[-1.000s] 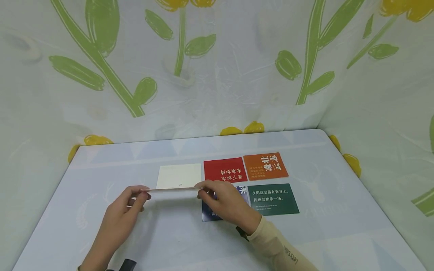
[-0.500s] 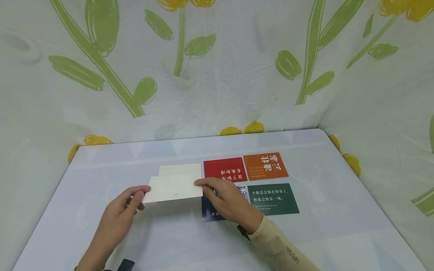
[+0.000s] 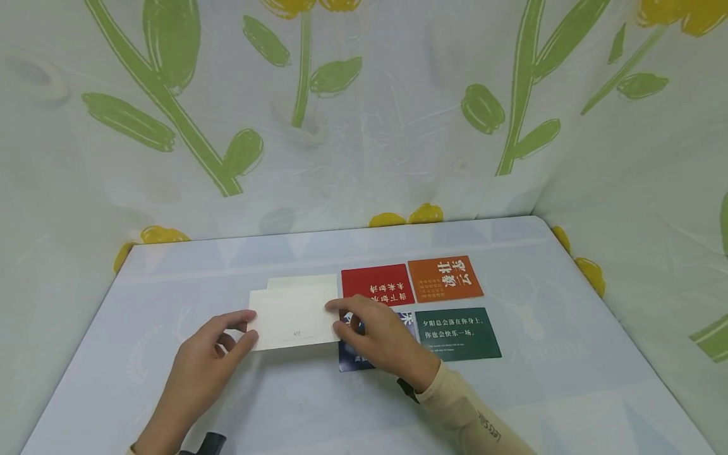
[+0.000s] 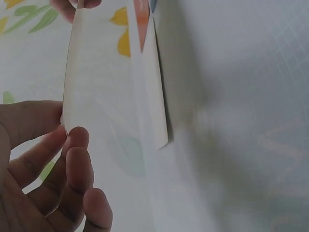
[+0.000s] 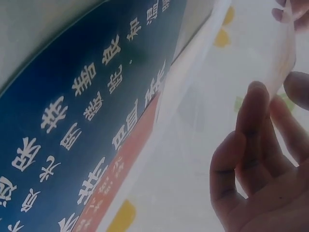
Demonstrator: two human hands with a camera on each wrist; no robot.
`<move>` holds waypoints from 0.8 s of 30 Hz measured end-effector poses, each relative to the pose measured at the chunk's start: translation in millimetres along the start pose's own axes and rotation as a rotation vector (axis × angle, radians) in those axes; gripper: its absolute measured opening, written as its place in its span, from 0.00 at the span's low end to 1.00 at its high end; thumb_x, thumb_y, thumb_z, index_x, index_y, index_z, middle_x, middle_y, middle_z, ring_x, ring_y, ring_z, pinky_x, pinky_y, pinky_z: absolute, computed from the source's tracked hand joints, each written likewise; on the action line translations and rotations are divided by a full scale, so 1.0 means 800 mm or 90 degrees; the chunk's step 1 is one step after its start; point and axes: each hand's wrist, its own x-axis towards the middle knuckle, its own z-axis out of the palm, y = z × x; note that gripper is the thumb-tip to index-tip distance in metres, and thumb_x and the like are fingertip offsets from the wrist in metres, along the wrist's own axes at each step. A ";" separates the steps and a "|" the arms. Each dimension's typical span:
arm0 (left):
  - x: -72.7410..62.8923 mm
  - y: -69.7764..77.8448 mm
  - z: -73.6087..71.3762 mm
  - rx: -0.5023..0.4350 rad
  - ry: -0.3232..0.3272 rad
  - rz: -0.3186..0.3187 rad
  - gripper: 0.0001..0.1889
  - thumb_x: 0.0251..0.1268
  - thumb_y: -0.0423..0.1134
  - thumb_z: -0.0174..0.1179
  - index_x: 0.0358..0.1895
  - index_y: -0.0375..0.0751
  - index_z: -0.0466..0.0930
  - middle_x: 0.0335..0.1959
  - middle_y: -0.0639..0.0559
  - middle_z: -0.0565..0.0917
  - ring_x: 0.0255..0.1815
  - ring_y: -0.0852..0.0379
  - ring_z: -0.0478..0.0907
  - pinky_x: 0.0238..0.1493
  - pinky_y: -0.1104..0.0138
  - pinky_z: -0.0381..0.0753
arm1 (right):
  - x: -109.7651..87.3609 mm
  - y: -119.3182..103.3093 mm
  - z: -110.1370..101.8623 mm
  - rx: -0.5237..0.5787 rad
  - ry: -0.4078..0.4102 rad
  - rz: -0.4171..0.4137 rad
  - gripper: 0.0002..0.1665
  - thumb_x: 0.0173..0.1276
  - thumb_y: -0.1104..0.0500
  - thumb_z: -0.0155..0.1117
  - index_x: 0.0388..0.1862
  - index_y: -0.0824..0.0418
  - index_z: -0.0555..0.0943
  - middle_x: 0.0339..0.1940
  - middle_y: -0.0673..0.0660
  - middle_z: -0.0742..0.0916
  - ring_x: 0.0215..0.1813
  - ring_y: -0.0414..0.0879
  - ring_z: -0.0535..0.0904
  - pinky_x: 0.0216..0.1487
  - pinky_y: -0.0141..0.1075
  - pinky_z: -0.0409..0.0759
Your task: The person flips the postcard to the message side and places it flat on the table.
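A blank-looking white card (image 3: 292,317) with a small printed mark near its lower edge is held above the table, its face tilted up toward the head camera. My left hand (image 3: 206,363) pinches its left edge between thumb and fingers. At the opposite edge, my right hand (image 3: 382,341) pinches it the same way. Both wrist views show the held card (image 4: 73,67) nearly edge-on, raised off the surface. Behind it, another white card (image 3: 301,282) lies on the table, partly hidden. Under my right hand lies a dark blue card (image 3: 354,361), partly covered.
Right of the white card on the table lie a red card (image 3: 372,282) and an orange card (image 3: 446,279), side by side. A dark green card (image 3: 459,335) is beside the blue one. The pale table (image 3: 569,392) is backed by a flower-patterned curtain (image 3: 387,126).
The held card was seen edge-on at first; it has tipped so its white face shows fully in the head view. Both hands stay at its edges, barely shifted.
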 end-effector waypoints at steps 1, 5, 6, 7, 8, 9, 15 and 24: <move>0.000 0.000 0.000 0.011 0.000 0.003 0.18 0.66 0.44 0.70 0.57 0.50 0.82 0.43 0.58 0.84 0.33 0.63 0.75 0.32 0.73 0.74 | 0.000 0.000 0.000 -0.003 -0.007 0.002 0.21 0.73 0.54 0.67 0.63 0.50 0.81 0.41 0.41 0.83 0.36 0.35 0.77 0.38 0.28 0.79; 0.001 0.000 0.001 0.064 -0.024 0.000 0.22 0.64 0.43 0.71 0.61 0.49 0.80 0.42 0.55 0.83 0.32 0.60 0.73 0.27 0.69 0.71 | 0.002 -0.001 0.001 -0.028 -0.040 0.014 0.24 0.72 0.52 0.68 0.65 0.50 0.80 0.38 0.40 0.83 0.34 0.34 0.76 0.36 0.27 0.78; 0.001 0.000 0.001 0.078 -0.034 -0.004 0.23 0.64 0.44 0.71 0.62 0.48 0.80 0.43 0.55 0.84 0.32 0.60 0.73 0.26 0.69 0.71 | 0.002 -0.002 0.001 -0.034 -0.049 0.018 0.25 0.71 0.52 0.69 0.66 0.50 0.80 0.38 0.40 0.84 0.34 0.35 0.76 0.36 0.27 0.78; 0.001 0.001 0.001 0.091 -0.044 -0.008 0.24 0.64 0.45 0.71 0.63 0.48 0.79 0.44 0.54 0.84 0.32 0.59 0.73 0.26 0.68 0.70 | 0.002 -0.002 0.002 -0.039 -0.059 0.024 0.26 0.71 0.52 0.69 0.67 0.50 0.79 0.39 0.40 0.84 0.34 0.34 0.76 0.35 0.27 0.78; 0.001 0.001 0.001 0.104 -0.054 -0.012 0.25 0.64 0.46 0.71 0.64 0.47 0.79 0.44 0.53 0.84 0.32 0.59 0.73 0.27 0.68 0.70 | 0.003 -0.002 0.003 -0.044 -0.068 0.029 0.27 0.71 0.52 0.69 0.67 0.50 0.79 0.39 0.40 0.85 0.34 0.34 0.76 0.36 0.26 0.78; 0.000 0.001 0.001 0.116 -0.064 -0.019 0.26 0.64 0.47 0.71 0.64 0.46 0.79 0.45 0.53 0.84 0.32 0.58 0.73 0.27 0.67 0.70 | 0.003 -0.002 0.004 -0.046 -0.075 0.034 0.27 0.70 0.52 0.70 0.68 0.50 0.78 0.40 0.40 0.85 0.34 0.34 0.76 0.36 0.26 0.78; 0.000 0.003 0.001 0.161 -0.111 -0.046 0.29 0.62 0.49 0.71 0.65 0.43 0.78 0.44 0.52 0.85 0.33 0.57 0.73 0.27 0.65 0.70 | 0.002 -0.001 0.009 -0.072 -0.097 0.043 0.28 0.70 0.51 0.70 0.68 0.51 0.78 0.50 0.45 0.86 0.45 0.39 0.80 0.49 0.31 0.80; -0.002 -0.004 0.003 0.175 -0.135 -0.056 0.28 0.61 0.49 0.72 0.63 0.43 0.80 0.43 0.54 0.84 0.31 0.58 0.72 0.28 0.65 0.70 | 0.001 -0.004 0.020 -0.131 -0.107 0.033 0.25 0.69 0.49 0.70 0.65 0.48 0.81 0.55 0.49 0.84 0.50 0.41 0.79 0.52 0.33 0.80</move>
